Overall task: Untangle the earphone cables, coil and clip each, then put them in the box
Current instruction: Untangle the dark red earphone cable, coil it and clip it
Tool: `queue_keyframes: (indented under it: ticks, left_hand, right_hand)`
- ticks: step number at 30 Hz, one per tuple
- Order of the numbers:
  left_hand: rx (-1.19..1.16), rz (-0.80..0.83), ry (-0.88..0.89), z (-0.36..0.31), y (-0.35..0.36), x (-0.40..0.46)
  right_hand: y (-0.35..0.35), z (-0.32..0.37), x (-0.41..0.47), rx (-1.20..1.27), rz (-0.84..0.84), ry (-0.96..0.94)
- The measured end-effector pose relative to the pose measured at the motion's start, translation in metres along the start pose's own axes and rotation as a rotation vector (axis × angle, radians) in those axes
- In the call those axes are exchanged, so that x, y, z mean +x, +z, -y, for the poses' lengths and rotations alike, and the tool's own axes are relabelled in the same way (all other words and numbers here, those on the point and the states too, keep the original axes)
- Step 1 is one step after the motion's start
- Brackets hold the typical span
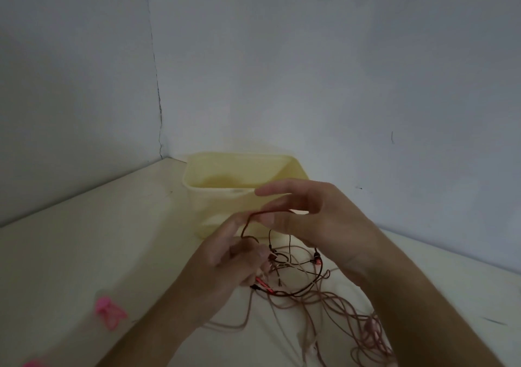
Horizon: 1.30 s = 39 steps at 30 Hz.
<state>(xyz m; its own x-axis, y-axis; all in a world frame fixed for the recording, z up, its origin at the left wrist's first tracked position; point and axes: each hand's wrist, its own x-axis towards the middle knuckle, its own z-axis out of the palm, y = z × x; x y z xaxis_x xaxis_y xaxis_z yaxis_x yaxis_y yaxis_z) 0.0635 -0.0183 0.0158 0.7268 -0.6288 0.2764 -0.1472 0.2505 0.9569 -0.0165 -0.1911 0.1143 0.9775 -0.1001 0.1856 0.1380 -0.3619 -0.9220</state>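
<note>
Left hand: the left hand [236, 256] sits near centre, fingers curled round the knotted part of the dark cable [298, 290], pinching it just above the table [84, 254].
Right hand: the right hand [304, 211] hovers a little farther and to the right, thumb and a finger nipping the top of the dark loop; the other fingers are stretched out loose toward the left.
Key relation: the loop runs from the left hand up and rightward to the right hand, so its long axis lies roughly left to right between them. The knot is at the left hand's fingertips, so I'd judge that hand holds the anchor while the right draws the strand away.
Cables: the dark one arcs down to the right, then back along the table to a red plug [263, 285]; the pink cable [352, 318] lies in loose tangled turns nearer and to the right, crossing under the dark one.
Box: the cream box [225, 206] stands open just beyond both hands; nothing shows in it.
Clips: one pink clip [110, 313] lies on the near left, well apart from the cables; another [33, 363] shows at the bottom left edge.
Stage: untangling, by my reckoning; nothing coiled or clipped yet.
</note>
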Motion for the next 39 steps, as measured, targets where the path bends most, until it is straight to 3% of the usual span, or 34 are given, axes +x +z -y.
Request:
queue_keyframes:
  ticks: [4, 9, 13, 16, 22, 23, 25, 27, 29, 32, 34, 37, 39]
  left_hand:
    - [0.142, -0.23, -0.011, -0.002, -0.002, 0.0]
    - [-0.035, -0.568, -0.052, -0.005, -0.015, 0.007]
    - [-0.171, -0.743, -0.064, -0.002, -0.027, 0.011]
    - [-0.215, -0.775, -0.102, -0.003, -0.033, 0.013]
    - [0.109, -0.668, -0.013, -0.004, -0.024, 0.007]
    - [0.183, -0.679, 0.026, -0.004, -0.022, 0.007]
    - [0.301, -0.708, 0.112, -0.005, -0.022, 0.006]
    - [0.378, -0.687, 0.172, -0.008, -0.022, 0.006]
    - [0.404, -0.573, 0.153, -0.009, -0.019, 0.004]
    - [0.352, -0.378, 0.104, -0.01, -0.008, 0.0]
    - [0.359, -0.282, 0.112, -0.008, -0.003, -0.002]
    - [0.486, -0.228, 0.19, -0.004, -0.006, -0.002]
    - [0.465, -0.251, 0.185, -0.005, -0.01, -0.001]
  right_hand:
    - [-0.006, -0.011, 0.005, -0.203, -0.214, -0.001]
    - [-0.031, -0.017, 0.01, -0.332, -0.659, -0.048]
    - [-0.055, -0.013, 0.008, 0.061, -0.828, -0.032]
    - [-0.064, -0.005, 0.003, 0.36, -0.881, 0.059]
    - [-0.063, -0.015, 0.009, 0.211, -0.53, 0.205]
    - [-0.065, -0.02, 0.01, 0.094, -0.493, 0.248]
    - [-0.071, -0.028, 0.009, -0.399, -0.388, 0.343]
    - [-0.071, -0.028, 0.005, -0.838, -0.155, 0.441]
    - [-0.06, -0.023, 0.002, -1.013, 0.032, 0.54]
    - [-0.031, -0.01, -0.001, -1.103, -0.018, 0.34]
    - [-0.005, 0.001, -0.004, -0.929, 0.062, 0.089]
    - [0.033, 0.004, -0.003, -0.767, 0.257, -0.053]
    - [0.037, -0.001, 0.001, -0.892, 0.18, -0.119]
